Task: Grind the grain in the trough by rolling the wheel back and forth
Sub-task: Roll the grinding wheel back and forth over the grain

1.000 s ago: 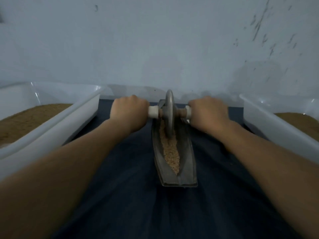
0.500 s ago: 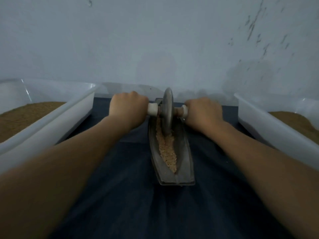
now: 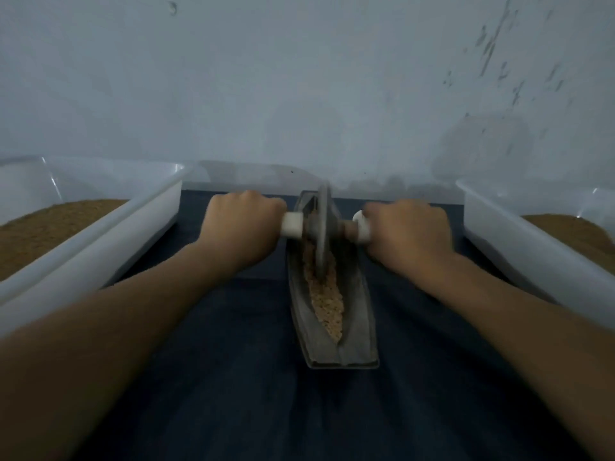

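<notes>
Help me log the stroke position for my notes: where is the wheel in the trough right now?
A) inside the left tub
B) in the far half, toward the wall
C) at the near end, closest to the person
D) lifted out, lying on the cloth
B: the wheel stands in the far half of the trough, with uncovered grain stretching toward the near end.
</notes>
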